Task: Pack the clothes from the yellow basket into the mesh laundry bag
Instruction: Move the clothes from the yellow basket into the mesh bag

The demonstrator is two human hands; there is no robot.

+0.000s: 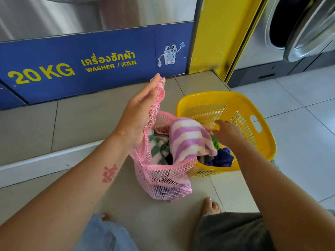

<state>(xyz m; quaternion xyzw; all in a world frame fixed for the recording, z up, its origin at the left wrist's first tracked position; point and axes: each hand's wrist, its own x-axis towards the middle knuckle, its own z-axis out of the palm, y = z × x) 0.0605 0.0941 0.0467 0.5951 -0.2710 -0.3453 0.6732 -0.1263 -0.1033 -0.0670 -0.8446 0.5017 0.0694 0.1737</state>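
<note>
Left hand (139,113): raised, gripping the rim of the pink mesh laundry bag (163,176) so the mouth is pulled open; the fingers lie nearly straight along the mesh. A red stamp mark (109,173) shows on the left forearm.

Bag: stands on the beige tiled floor (81,127), its right side touching the yellow perforated plastic basket (261,134). A green-and-white striped cloth (159,147) lies inside the bag.

Purple-and-white striped towel (186,140): lies over the bag's mouth, its near end draped across the bag's near rim.

Right hand (228,132): reaches down into the basket, fingertips at the towel's far edge, beside a bright green cloth (214,142). The fingers curl downward, but the grip itself is hidden; cannot tell whether the hand holds anything.

Basket: holds a dark blue garment (223,156) at its near side; the far slotted wall is bare.

Surroundings: blue washer panel (72,69) lettered "20 KG WASHER" behind the bag; a steel washer with its round door open (299,29) at upper right. Two bare feet (211,207) on the floor in the foreground.
</note>
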